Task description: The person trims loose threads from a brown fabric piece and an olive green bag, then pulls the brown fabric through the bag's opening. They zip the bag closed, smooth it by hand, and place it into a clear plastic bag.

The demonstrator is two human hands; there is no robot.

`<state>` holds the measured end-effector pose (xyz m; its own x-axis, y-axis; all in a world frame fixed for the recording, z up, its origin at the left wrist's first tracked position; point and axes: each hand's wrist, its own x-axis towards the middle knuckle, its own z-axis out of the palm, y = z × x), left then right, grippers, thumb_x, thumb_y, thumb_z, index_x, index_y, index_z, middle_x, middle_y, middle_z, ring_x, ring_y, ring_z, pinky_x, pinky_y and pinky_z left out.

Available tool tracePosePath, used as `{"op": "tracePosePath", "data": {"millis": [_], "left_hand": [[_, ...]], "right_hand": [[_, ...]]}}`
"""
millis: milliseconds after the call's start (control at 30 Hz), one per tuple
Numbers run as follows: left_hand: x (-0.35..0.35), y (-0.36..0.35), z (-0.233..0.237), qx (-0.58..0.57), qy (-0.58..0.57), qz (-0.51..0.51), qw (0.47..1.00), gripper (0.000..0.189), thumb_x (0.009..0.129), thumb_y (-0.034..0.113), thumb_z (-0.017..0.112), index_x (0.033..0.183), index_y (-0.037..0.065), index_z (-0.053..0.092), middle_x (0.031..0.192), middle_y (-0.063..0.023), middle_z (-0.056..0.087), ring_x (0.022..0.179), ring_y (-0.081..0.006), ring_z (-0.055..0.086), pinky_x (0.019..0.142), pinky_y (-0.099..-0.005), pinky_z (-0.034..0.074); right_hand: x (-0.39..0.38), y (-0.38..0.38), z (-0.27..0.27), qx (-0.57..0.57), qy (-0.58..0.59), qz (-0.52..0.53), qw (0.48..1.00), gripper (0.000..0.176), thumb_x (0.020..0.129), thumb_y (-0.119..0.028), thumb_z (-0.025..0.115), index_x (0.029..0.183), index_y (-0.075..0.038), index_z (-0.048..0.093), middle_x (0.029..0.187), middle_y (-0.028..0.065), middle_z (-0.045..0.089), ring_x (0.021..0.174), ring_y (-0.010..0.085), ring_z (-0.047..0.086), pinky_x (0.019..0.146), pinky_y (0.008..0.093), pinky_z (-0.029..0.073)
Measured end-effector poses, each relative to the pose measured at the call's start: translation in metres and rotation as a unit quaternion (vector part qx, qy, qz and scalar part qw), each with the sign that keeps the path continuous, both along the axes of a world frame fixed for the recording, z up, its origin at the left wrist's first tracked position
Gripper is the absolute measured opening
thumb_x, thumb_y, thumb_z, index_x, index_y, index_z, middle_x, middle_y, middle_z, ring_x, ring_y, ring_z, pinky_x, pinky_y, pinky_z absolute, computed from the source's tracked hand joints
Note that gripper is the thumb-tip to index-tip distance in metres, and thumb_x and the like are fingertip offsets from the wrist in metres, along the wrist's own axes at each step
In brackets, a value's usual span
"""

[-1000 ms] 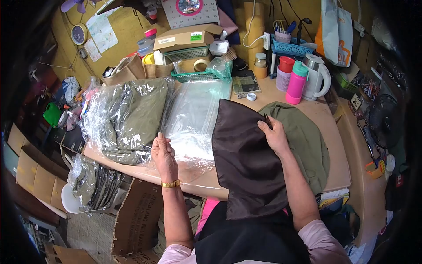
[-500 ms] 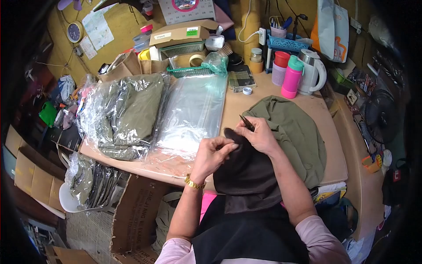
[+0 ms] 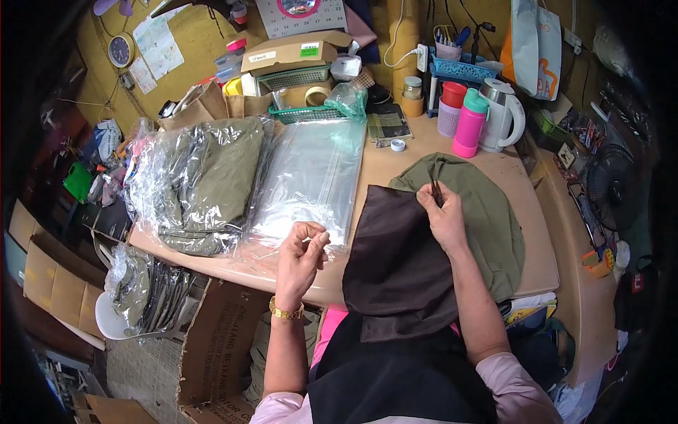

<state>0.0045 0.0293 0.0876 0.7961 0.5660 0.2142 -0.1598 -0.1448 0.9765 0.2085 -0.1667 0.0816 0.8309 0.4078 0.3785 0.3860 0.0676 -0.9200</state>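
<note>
A dark brown cloth [image 3: 395,261] lies over the table's front edge and hangs onto my lap. My right hand [image 3: 443,212] is closed at its upper right corner, with a small dark tool [image 3: 437,192], like snippers or tweezers, between the fingers. My left hand [image 3: 302,254], with a gold watch on the wrist, is raised left of the cloth and apart from it. Its thumb and fingertips are pinched; whatever they hold is too small to name. An olive green cloth [image 3: 487,226] lies under and to the right of the brown one.
Plastic-wrapped olive garments [image 3: 219,177] and clear plastic bags [image 3: 307,184] are on the table's left. A pink bottle [image 3: 468,131] and a kettle [image 3: 503,116] stand at the back right. A cardboard box [image 3: 219,346] is below the front edge.
My left hand has let go of the brown cloth and moved left. My right hand has moved right and up, and the cloth's gathered top has spread flat.
</note>
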Motion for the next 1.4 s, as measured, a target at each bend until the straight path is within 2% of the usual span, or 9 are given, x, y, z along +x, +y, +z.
{"op": "tracePosePath", "data": {"millis": [267,400,467,533,667,867,1133,1233,1400], "left_hand": [[0.002,-0.012,0.008,-0.359,-0.051,-0.099,0.927,0.019,0.104,0.018,0.054,0.091,0.006,0.051,0.098,-0.0083,0.064,0.06,-0.0065,0.056,0.053,-0.0181,0.048],[-0.005,0.013,-0.012,-0.582,-0.309,-0.243,0.712,0.026,0.108,0.027,0.045,0.088,0.011,0.048,0.068,0.0023,0.038,0.05,-0.0059,0.033,0.043,-0.0182,0.032],[0.0,0.027,-0.027,-0.444,-0.332,-0.277,0.785,0.029,0.107,0.034,0.044,0.103,0.009,0.057,0.07,0.0039,0.047,0.053,-0.0039,0.038,0.046,-0.0192,0.03],[0.004,0.016,-0.016,-0.222,-0.063,0.019,0.973,0.033,0.104,0.036,0.051,0.115,0.006,0.058,0.084,0.0018,0.058,0.053,-0.0028,0.037,0.046,-0.0197,0.029],[0.013,-0.01,-0.001,0.068,0.056,-0.044,0.995,0.045,0.094,0.02,0.071,0.131,-0.001,0.056,0.107,-0.0038,0.065,0.06,-0.0006,0.043,0.053,-0.0205,0.038],[0.022,-0.013,-0.002,-0.12,0.042,-0.032,0.991,0.019,0.093,0.016,0.073,0.096,-0.002,0.073,0.068,0.0018,0.063,0.057,-0.002,0.051,0.05,-0.0182,0.042],[0.022,-0.02,-0.03,-0.379,-0.109,-0.135,0.909,0.017,0.101,0.011,0.059,0.105,-0.005,0.062,0.107,-0.0139,0.067,0.101,-0.0221,0.071,0.085,-0.0274,0.061],[0.02,-0.025,-0.025,-0.372,-0.133,-0.152,0.906,0.021,0.103,0.012,0.055,0.103,-0.008,0.06,0.108,-0.0168,0.067,0.111,-0.0297,0.068,0.093,-0.0335,0.06],[0.02,-0.033,-0.019,-0.348,-0.13,-0.149,0.916,0.022,0.104,0.013,0.053,0.102,-0.008,0.059,0.109,-0.0171,0.066,0.112,-0.0311,0.067,0.094,-0.0359,0.06]], "right_hand": [[-0.003,-0.005,-0.002,-0.014,0.002,-0.014,1.0,0.018,0.097,-0.015,0.066,0.084,-0.003,0.059,0.073,-0.0047,0.053,0.071,0.0052,0.047,0.066,0.0246,0.041],[-0.001,-0.007,-0.007,0.016,-0.002,-0.021,1.0,0.018,0.096,-0.016,0.066,0.085,-0.003,0.06,0.072,-0.0054,0.053,0.07,0.005,0.046,0.066,0.0243,0.04],[-0.006,-0.008,-0.002,0.004,-0.003,-0.018,1.0,0.018,0.097,-0.016,0.066,0.085,-0.003,0.06,0.072,-0.0053,0.053,0.07,0.005,0.046,0.066,0.0244,0.04],[-0.009,-0.007,0.002,-0.006,-0.005,-0.015,1.0,0.018,0.097,-0.016,0.066,0.085,-0.003,0.06,0.072,-0.0052,0.053,0.07,0.005,0.046,0.066,0.0244,0.04],[-0.012,-0.005,0.002,-0.015,0.0,0.002,1.0,0.02,0.097,-0.017,0.066,0.085,-0.003,0.059,0.073,-0.0048,0.053,0.071,0.0053,0.046,0.067,0.0245,0.04],[-0.011,-0.009,0.004,0.011,-0.019,0.002,1.0,0.02,0.097,-0.016,0.066,0.085,-0.002,0.059,0.074,-0.0046,0.052,0.071,0.0053,0.045,0.067,0.0243,0.04],[-0.014,-0.002,0.0,-0.021,-0.017,-0.002,1.0,0.014,0.094,-0.015,0.068,0.092,-0.002,0.061,0.081,-0.0005,0.056,0.075,0.0109,0.053,0.072,0.0291,0.044],[-0.041,-0.002,0.024,-0.12,-0.225,-0.151,0.955,0.031,0.087,-0.02,0.073,0.114,-0.009,0.063,0.108,0.0115,0.057,0.093,0.0318,0.062,0.08,0.0438,0.048],[-0.076,-0.004,0.043,-0.169,-0.382,-0.087,0.904,0.029,0.077,-0.015,0.079,0.104,-0.011,0.068,0.095,0.0052,0.058,0.082,0.0258,0.061,0.07,0.0385,0.044]]}}
